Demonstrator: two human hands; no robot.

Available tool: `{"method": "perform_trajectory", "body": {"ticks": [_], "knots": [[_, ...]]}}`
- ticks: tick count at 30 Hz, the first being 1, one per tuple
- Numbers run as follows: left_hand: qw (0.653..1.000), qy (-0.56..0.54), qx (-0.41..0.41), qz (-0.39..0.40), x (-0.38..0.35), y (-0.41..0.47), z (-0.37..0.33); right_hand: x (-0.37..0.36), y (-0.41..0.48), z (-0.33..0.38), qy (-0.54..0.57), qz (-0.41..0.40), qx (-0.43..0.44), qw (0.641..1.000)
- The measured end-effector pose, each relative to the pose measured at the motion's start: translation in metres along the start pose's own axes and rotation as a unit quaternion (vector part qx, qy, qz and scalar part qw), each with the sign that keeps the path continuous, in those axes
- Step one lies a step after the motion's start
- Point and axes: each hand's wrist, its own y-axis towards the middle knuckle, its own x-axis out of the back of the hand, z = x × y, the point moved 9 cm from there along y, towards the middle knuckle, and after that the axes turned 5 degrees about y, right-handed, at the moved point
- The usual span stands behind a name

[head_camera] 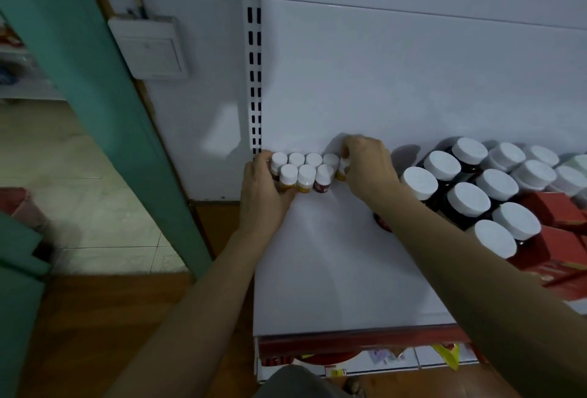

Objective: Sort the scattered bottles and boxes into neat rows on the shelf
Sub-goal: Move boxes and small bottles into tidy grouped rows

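**Both hands closing in on the small bottle cluster**

Your left hand (263, 188) wraps the left end of the small white-capped bottles (306, 172), with its fingers curled round the outermost ones and the thumb up by the back corner. Your right hand (368, 165) comes in from the other side. Its fingers are bent over and pinch the end bottle (341, 170) of the front row, so both hands are gripping and neither lies flat.

The small bottles stand upright in two tight rows with their caps touching. They are pushed into the back left corner of the white shelf (333, 254), against the back panel (413, 79) and just beside the slotted upright (254, 64).

To your right, well apart from the cluster, large dark jars with white lids (441, 165) stand in diagonal rows. Red boxes (552, 207) are packed in among and in front of them. Something dark red shows from under your right forearm, and you cannot tell what it is.

Below the shelf's front edge a lower shelf carries a yellow price label (336, 372). Left of the unit are a white wall switch plate (149, 48), a green door frame (95, 79), pale floor tiles (79, 191) beyond it and wooden flooring (95, 318) at your feet.
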Motion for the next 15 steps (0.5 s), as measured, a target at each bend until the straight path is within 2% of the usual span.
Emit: {"method": "perform_trajectory", "body": {"ticks": [5,9,15], "knots": [[1.000,-0.002,0.004,-0.003,0.002,0.000,0.001,-0.001,-0.005,0.006,-0.025,-0.042,0.031,0.998],[1.000,-0.002,0.005,0.000,0.002,0.000,0.002,0.000,-0.002,-0.003,0.001,-0.026,-0.006,1.000],[1.000,0.008,0.007,-0.001,0.003,-0.002,0.000,0.004,0.002,-0.006,-0.003,-0.018,-0.012,1.000]]}}
